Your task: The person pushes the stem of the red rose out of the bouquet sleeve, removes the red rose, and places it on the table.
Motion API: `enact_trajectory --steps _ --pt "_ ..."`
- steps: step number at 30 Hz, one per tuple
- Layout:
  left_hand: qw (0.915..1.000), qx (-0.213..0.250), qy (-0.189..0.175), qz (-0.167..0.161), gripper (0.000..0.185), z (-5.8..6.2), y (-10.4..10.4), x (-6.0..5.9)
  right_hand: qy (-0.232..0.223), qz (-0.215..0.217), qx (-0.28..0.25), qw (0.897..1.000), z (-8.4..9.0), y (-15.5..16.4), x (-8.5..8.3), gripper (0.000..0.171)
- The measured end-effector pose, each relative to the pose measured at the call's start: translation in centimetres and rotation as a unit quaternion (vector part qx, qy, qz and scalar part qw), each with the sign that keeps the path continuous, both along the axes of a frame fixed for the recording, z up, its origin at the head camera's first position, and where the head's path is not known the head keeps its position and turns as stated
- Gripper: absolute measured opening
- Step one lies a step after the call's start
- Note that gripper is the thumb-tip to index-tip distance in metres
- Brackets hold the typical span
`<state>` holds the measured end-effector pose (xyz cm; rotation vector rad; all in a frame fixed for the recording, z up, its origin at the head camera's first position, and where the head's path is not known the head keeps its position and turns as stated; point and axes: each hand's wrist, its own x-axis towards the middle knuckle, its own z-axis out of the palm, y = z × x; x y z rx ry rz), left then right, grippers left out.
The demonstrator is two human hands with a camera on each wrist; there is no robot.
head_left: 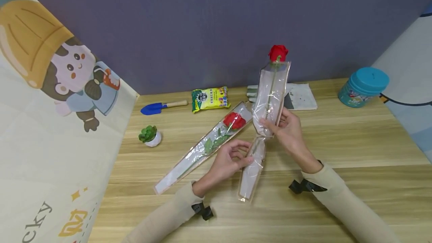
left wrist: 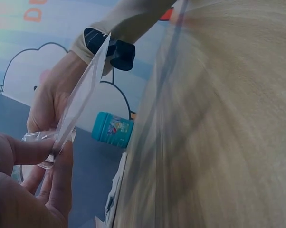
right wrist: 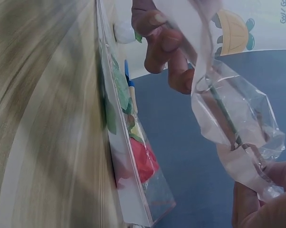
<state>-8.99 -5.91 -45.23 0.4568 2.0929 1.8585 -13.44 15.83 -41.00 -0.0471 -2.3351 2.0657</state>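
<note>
A red artificial-looking rose [head_left: 278,53] stands out of the top of its clear wrapping sleeve [head_left: 249,179], its thin stem showing inside. My right hand [head_left: 290,132] grips the sleeve's wide upper part, thumb across the front. Lower down, my left hand [head_left: 229,162] pinches the narrow lower part between thumb and fingers. Between the hands the sleeve narrows and is crumpled; the right wrist view shows the creased plastic [right wrist: 233,104] around the stem. Beside the left hand, a second red rose [head_left: 234,121] lies on the table inside a long clear sleeve [head_left: 164,185].
Along the back lie a blue trowel [head_left: 152,108] with a wooden handle, a yellow-green packet [head_left: 210,99] and a grey-white cloth item [head_left: 303,96]. A small potted succulent [head_left: 148,134] stands at left, a teal lidded tub [head_left: 363,87] at back right. A dark wall panel [head_left: 202,29] rises behind.
</note>
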Motion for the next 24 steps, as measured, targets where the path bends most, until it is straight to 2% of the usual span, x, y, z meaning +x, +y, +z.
enact_trajectory --steps 6,10,13,15,20,24 --pt "0.9997 -0.017 0.007 -0.016 0.046 -0.3 -0.1 0.3 0.009 -0.012 -0.003 1.0 -0.1 0.6 -0.1 0.058" --pt "0.9988 -0.036 -0.001 -0.034 0.051 -0.3 -0.1 0.5 0.026 -0.03 -0.061 0.997 0.0 1.2 -0.5 0.051" --pt "0.9971 -0.049 -0.021 -0.055 0.055 -0.3 -0.1 0.6 0.045 -0.046 -0.117 0.991 0.2 1.7 -0.8 0.045" --pt "0.996 -0.054 -0.03 -0.065 0.057 -0.4 0.0 0.6 0.059 -0.052 -0.134 0.988 0.3 1.9 -0.9 0.042" --pt "0.995 -0.068 -0.022 -0.07 0.067 -0.2 -0.1 0.3 0.071 -0.045 -0.14 0.987 0.5 2.1 -1.0 0.041" --pt "0.996 -0.054 -0.019 -0.07 0.077 0.5 -0.1 -0.2 0.067 -0.042 -0.127 0.989 0.5 2.0 -1.0 0.044"
